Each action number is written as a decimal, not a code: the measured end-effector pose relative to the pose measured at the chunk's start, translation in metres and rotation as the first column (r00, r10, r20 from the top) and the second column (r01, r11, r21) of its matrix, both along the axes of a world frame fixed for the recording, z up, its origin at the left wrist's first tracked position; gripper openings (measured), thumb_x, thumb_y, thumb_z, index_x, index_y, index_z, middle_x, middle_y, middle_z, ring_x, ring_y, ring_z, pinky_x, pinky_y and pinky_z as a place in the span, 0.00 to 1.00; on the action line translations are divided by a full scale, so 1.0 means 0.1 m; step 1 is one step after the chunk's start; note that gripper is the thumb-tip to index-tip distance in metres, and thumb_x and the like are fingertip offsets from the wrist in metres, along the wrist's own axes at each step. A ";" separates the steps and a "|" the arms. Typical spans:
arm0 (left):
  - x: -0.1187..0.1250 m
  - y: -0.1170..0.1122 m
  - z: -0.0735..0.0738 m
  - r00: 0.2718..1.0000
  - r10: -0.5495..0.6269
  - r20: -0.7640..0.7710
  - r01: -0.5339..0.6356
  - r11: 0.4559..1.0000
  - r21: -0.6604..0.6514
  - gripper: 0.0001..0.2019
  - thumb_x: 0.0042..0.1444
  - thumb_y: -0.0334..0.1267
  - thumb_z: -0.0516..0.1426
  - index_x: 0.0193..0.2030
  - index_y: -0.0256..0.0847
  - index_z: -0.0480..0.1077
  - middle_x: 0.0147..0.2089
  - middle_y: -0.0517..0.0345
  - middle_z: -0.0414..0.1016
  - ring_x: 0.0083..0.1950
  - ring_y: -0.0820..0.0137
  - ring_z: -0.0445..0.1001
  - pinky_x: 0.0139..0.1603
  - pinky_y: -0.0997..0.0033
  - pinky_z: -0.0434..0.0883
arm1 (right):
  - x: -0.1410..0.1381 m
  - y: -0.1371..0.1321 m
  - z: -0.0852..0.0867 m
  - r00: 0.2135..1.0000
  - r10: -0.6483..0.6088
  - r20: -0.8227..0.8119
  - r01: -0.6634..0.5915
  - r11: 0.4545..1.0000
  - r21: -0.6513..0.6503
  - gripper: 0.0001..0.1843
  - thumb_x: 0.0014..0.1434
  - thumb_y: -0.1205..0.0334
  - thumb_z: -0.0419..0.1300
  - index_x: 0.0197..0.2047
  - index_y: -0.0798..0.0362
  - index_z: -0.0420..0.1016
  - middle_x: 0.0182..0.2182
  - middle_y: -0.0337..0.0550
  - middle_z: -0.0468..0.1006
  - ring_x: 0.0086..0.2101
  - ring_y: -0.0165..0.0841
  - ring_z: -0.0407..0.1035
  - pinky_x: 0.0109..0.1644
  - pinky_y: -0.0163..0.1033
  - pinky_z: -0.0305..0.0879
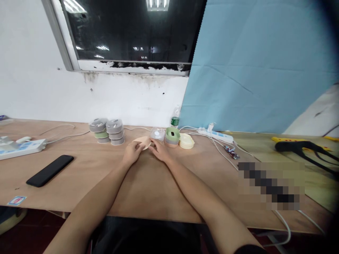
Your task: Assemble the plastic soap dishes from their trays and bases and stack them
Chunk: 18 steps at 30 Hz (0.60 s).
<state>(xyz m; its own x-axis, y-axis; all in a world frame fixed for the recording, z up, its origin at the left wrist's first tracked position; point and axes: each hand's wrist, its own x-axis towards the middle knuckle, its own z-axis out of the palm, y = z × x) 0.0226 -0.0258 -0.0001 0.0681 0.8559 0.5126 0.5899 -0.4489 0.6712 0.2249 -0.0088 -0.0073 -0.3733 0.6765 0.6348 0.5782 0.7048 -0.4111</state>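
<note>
A shallow peach-coloured container or lid (144,140) is held between both hands above the table, its far side partly covered by my fingers. My left hand (132,152) grips its left and near edge with thumb and fingers. On the other side, my right hand (160,150) has its fingertips closed on the right edge. Just beyond my right hand sits a clear domed lid (157,133). Beside that stand a stacked container with a green top (172,134) and a pale yellow container (186,141).
Two stacks of grey containers, the left stack (98,127) with a green layer and the right stack (116,132), stand left of my hands. A bottle (175,120) is by the wall. Power strips (215,135), cables and a black phone (50,170) lie on the table (148,190).
</note>
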 end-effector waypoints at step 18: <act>-0.01 0.07 0.02 0.869 0.037 0.493 -0.051 0.999 0.016 0.20 0.57 0.53 0.54 0.38 0.36 0.74 0.35 0.54 0.77 0.37 0.67 0.74 0.38 0.71 0.69 | 0.00 -0.04 0.00 0.988 -0.119 0.100 0.107 0.987 0.118 0.14 0.64 0.60 0.50 0.50 0.49 0.72 0.41 0.46 0.76 0.42 0.36 0.69 0.48 0.40 0.64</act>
